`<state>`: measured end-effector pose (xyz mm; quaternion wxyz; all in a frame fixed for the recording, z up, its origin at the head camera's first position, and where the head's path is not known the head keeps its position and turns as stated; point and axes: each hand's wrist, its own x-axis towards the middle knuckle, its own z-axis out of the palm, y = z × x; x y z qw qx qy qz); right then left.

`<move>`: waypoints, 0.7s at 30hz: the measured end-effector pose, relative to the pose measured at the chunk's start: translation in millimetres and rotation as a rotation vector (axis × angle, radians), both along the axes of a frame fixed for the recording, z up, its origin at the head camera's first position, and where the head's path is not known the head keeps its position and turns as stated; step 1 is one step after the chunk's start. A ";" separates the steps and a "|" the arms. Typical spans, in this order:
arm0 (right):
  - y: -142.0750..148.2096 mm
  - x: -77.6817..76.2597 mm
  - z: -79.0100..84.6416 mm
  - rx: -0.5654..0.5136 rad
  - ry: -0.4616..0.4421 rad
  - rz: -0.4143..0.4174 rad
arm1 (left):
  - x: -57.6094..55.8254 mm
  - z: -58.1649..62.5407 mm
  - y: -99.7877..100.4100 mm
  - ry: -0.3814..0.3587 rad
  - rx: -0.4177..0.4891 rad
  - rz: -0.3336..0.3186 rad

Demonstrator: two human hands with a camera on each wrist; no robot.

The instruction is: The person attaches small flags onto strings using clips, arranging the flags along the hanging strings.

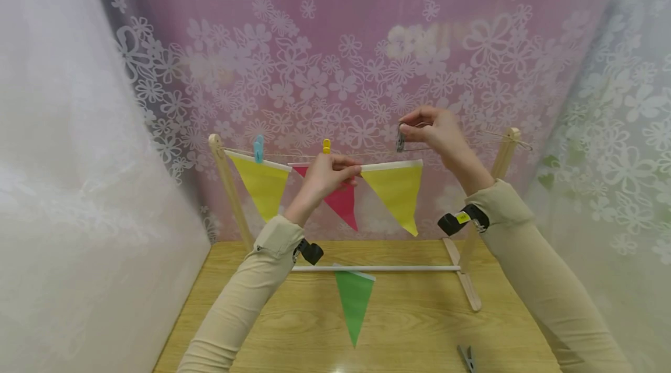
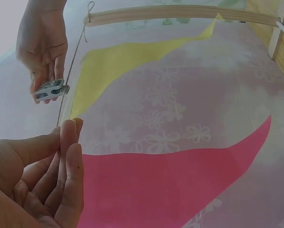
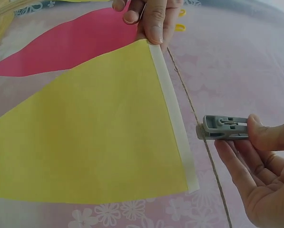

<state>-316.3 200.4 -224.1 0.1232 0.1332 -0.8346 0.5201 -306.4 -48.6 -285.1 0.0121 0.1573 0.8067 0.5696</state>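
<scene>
At string [image 3: 219,190], right hand [image 1: 439,131] pinches peg [image 3: 222,126]; wrist label [image 1: 462,217] unreadable.

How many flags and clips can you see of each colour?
Yellow flags: 2
Pink flag: 1
Green flag: 1
Blue clip: 1
Yellow clip: 1
Grey clips: 2
Total: 8

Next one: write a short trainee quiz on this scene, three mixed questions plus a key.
1. True or false: the green triangular flag lies on the wood-grain table.
2. Which hand holds a grey plastic clothespin at the thin brown twine? A) left B) right C) neither
3. What colour is the triangular flag clipped by the light-blue plastic clothespin?

Key: 1. True. 2. B, the right hand. 3. Yellow.
</scene>
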 end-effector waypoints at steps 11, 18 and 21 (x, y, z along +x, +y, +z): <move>-0.4 -1.9 -6.2 0.040 -0.040 0.048 | -0.4 -1.4 2.1 -0.007 -0.030 0.008; 0.9 -0.8 -8.2 0.073 -0.092 0.057 | -0.7 -2.5 2.4 -0.001 -0.020 0.017; 1.3 -0.3 -9.3 0.074 -0.100 0.059 | -0.8 -3.0 2.4 -0.001 -0.010 0.012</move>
